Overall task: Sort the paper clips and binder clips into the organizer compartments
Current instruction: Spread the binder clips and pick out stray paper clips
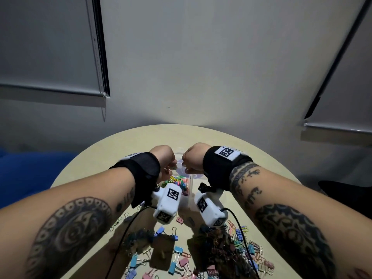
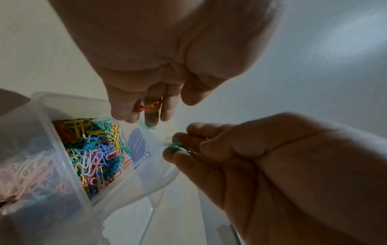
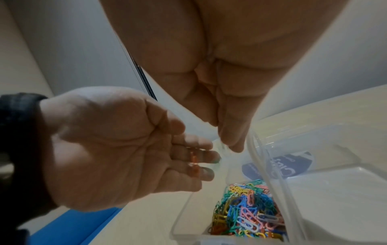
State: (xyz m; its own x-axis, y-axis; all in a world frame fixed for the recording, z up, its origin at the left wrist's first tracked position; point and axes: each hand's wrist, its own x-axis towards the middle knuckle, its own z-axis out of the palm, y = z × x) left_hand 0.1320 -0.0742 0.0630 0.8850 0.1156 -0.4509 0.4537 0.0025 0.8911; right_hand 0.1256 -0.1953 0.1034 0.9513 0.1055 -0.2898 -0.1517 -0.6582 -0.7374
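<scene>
Paper clips in many colours fill one compartment of the clear organizer, which stands on the round pale surface just beyond the person's wrists. Both hands hover close together above that compartment's far end, fingers pointing down. The left hand has its grip closed round an orange clip, tucked across its curled fingers; something green shows at one fingertip, too blurred to make out. The right hand pinches a green clip between thumb and fingertips, the other fingers folded in. The two hands are near each other but do not touch. A neighbouring compartment holds pale pastel clips, seen dimly through the plastic wall. A blue label sits on the organizer's end beside the coloured heap. Nearer the person, under the forearms, binder clips in blue and pink lie scattered on the surface, mixed with loose paper clips in shadowed piles. Black bands wrap both wrists.
</scene>
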